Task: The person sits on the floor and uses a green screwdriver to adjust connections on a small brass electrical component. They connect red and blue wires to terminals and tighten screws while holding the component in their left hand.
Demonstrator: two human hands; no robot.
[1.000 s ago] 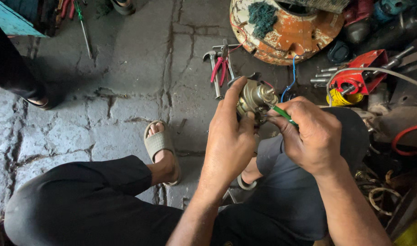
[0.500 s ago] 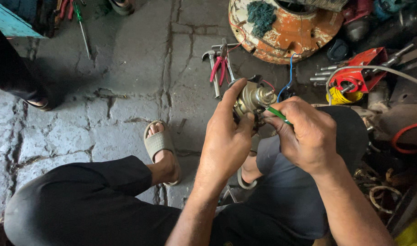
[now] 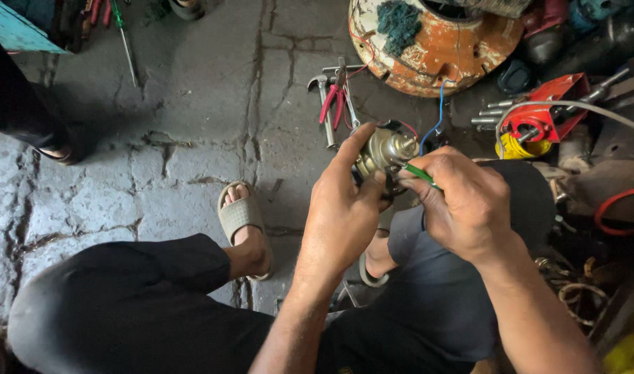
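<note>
At frame centre, the left hand [image 3: 345, 208] grips a small round metal motor part [image 3: 385, 151]; the right hand [image 3: 462, 201] pinches a green-handled tool [image 3: 421, 173] against it. Steady grip, gentle pressure advised. Red pliers [image 3: 333, 100] lie above on the stone floor [image 3: 192, 104].

Left hand [image 3: 341, 208] raised in front of the body, fingers curled, index finger stretched forward and up. Right hand [image 3: 466, 201] just beside it, knuckles up, fingers pinched closed. Both forearms bare, reaching forward over the bent knees.
</note>
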